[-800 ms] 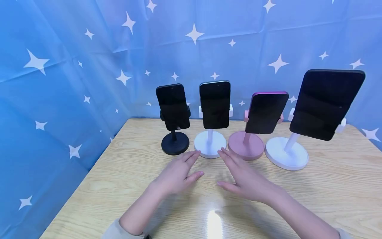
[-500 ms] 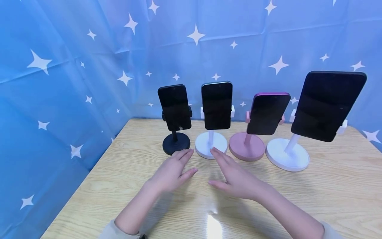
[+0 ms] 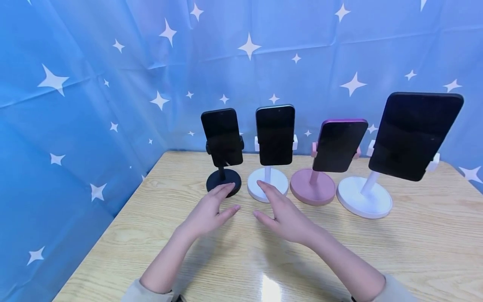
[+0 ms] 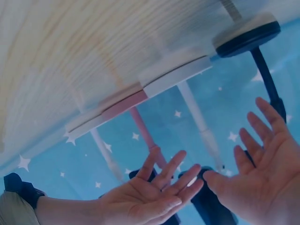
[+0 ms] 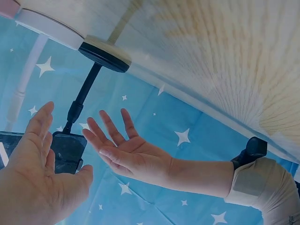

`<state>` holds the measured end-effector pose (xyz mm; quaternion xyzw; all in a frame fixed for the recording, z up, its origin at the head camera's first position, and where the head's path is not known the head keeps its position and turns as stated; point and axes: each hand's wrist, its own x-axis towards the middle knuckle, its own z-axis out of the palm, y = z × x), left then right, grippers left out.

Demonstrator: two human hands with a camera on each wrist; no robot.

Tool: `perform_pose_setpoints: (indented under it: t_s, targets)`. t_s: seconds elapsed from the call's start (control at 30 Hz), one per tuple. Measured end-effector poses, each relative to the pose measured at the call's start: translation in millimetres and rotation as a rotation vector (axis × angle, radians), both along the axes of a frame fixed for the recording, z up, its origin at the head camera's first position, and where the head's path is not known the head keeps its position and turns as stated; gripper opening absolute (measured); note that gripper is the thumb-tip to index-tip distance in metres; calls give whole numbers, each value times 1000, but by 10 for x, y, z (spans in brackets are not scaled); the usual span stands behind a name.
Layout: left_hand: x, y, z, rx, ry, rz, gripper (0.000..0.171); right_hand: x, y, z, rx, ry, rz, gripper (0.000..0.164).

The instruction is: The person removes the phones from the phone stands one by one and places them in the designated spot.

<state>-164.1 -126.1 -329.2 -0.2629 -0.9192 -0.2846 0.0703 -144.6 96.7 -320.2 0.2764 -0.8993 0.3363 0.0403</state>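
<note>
While left grip (image 3: pixel 206 213) and right grip (image 3: pixel 288 217) hover with fingers extended, both are empty; the black stand (image 3: pixel 216 179) and neighbouring white stand (image 3: pixel 278 179) sit near the tabletop's (image 3: pixel 132 235) far edge. Overreaching could topple either.

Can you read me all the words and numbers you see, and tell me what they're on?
None can be read.
Four dark screens: no writing shows.
Backdrop: only white stars.
Left sleeve: a tiny dark mark, maybe lettering, too small and blurred to read.
</note>
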Motion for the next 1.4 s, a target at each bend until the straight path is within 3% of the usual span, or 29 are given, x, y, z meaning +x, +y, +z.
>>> perform_pose_setpoints:
  t_s: [0.2,0.5,0.87,1.07,1.2,1.4]
  targets:
    - [-58,-57,-18,51,23,34,51,-46,-83,1,-11,-28,14,67]
    - [-83,-106,-3,109,-19,144,50,-127,-191,2,-49,-64,8,69]
    - [-149,-115,-4,258,31,225,47,-199,-317,-1,-114,-59,5,73]
    - [-158,-107,55,342,-19,268,49,-247,-367,51,-135,-40,10,74]
    - [-155,-109,86,355,-43,301,49,-282,-397,96,-150,-41,1,74]
    - [-172,-95,141,350,-46,315,49,-313,-430,171,-236,-116,-38,76]
